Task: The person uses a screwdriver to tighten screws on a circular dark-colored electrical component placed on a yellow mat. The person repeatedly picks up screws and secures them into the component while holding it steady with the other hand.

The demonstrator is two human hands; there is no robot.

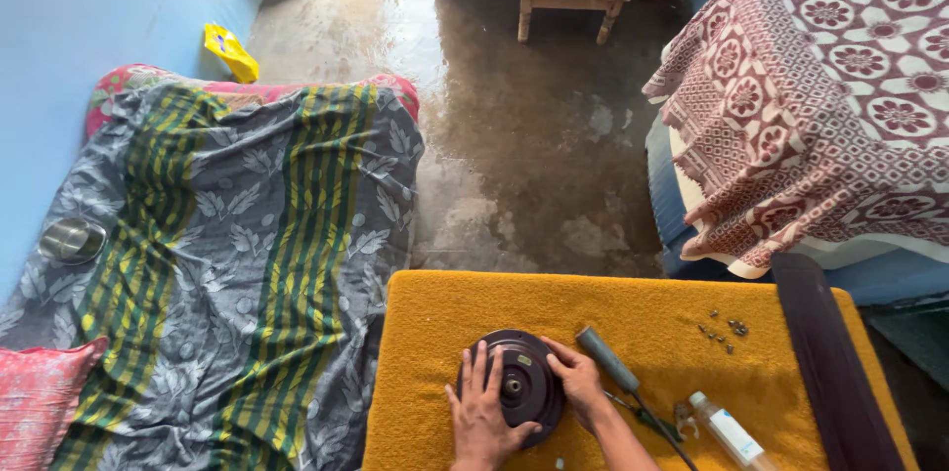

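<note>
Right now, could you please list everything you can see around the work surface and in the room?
round motor part: one, dark, on the yellow cloth, under both hands
yellow cloth: one, covering the work surface
screwdriver: one, grey handle, right of the part
small screws: several, dark, loose on the cloth
small bottle: one, clear and white, near right edge
patterned bedsheet: one, grey, green, yellow, left
steel cup: one, on the sheet
wooden stool: one, far back
left hand: on the part's left side
right hand: on its right side
</note>
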